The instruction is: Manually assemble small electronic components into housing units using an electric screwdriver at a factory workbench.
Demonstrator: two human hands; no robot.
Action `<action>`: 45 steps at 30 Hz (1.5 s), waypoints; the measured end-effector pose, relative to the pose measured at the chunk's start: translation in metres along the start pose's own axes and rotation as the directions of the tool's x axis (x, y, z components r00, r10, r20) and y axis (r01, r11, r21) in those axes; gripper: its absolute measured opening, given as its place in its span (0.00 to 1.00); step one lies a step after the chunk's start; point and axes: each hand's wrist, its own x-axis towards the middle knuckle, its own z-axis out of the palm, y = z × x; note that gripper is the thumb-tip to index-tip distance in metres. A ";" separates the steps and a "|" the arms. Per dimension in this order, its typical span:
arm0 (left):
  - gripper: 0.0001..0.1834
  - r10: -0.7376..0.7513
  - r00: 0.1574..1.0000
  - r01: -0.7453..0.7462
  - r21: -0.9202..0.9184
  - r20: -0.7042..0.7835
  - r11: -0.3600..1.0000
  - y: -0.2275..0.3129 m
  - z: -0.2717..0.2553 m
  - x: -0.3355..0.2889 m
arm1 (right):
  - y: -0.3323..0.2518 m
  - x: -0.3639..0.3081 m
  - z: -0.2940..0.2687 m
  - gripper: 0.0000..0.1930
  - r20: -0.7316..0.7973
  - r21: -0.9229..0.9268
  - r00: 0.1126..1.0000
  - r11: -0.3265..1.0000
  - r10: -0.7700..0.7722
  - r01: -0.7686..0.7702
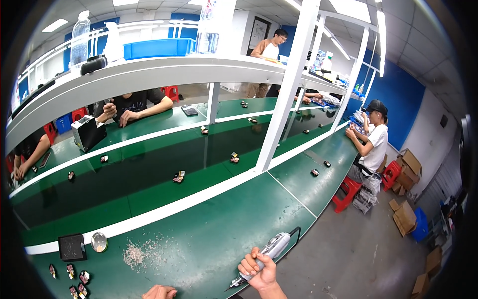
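at the lower centre-right of the frame, a grey, cylindrical electric screwdriver (275,246) with a thin dark bit is held slantwise, its bit pointed to the lower left and a black cord (297,236) run out from its upper end. by its bulk, the tool is judged to be moderately heavy, stiff and hard-shelled, with a smooth casing that could slip if gripped loosely. it is best taken around the barrel, with the slender bit kept clear of the fingers and the cord left unstrained.

the right hand (258,269) is closed firmly around the barrel, fingers wrapped over it. whether the bit is rested on the green, flat worktop (209,229) cannot be told. at the bottom edge, the left hand (159,292) is seen only in part, its fingers bent; how far it is opened, and whether anything is held in it, cannot be told.

to the left, tiny, pale loose pieces (133,255) are scattered. at the lower left, a black, square tray (72,248), a round, shiny dish (99,242) and small, dark-and-pink parts (70,271) are set out.
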 end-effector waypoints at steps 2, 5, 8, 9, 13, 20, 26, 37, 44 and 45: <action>0.03 -0.057 0.998 0.057 -0.032 0.007 0.998 0.006 0.000 -0.006 | 0.000 -0.001 0.001 0.06 -0.006 -0.002 1.000 1.000 0.003 -0.003; 0.02 -0.128 0.992 0.128 -0.105 0.006 0.986 0.013 0.004 -0.011 | 0.001 -0.004 0.004 0.06 -0.018 -0.007 1.000 1.000 0.000 0.000; 0.03 -0.186 0.982 0.186 -0.230 0.019 0.955 0.014 0.013 -0.016 | 0.002 -0.005 0.005 0.06 -0.031 -0.005 1.000 1.000 0.006 -0.006; 0.03 -0.192 0.981 0.190 -0.232 0.014 0.954 0.014 0.016 -0.016 | 0.002 -0.006 0.005 0.06 -0.030 0.002 1.000 1.000 0.004 -0.004; 0.04 -0.212 0.977 0.206 -0.280 0.010 0.937 0.018 0.022 -0.017 | 0.002 -0.008 0.013 0.05 -0.038 0.003 0.999 1.000 -0.009 0.009; 0.05 -0.306 0.951 0.290 -0.426 0.031 0.857 0.022 0.033 -0.018 | 0.004 -0.008 0.027 0.05 -0.017 -0.014 1.000 1.000 -0.010 0.010; 0.10 -0.315 0.939 0.345 -0.386 0.142 0.855 0.021 0.033 -0.023 | 0.006 -0.016 0.026 0.05 -0.021 0.010 1.000 1.000 -0.007 0.007; 0.03 -0.270 0.943 0.333 -0.546 0.195 0.769 0.029 0.041 -0.026 | 0.012 -0.013 0.045 0.05 -0.014 0.013 1.000 1.000 -0.016 0.016; 0.02 -0.223 0.942 0.330 -0.585 0.249 0.740 0.018 0.060 -0.034 | 0.010 -0.017 0.049 0.06 -0.040 0.015 0.992 0.993 -0.117 0.118; 0.02 -0.242 0.925 0.376 -0.601 0.294 0.705 0.018 0.059 -0.035 | 0.013 -0.017 0.050 0.06 -0.044 0.027 0.994 0.994 -0.100 0.102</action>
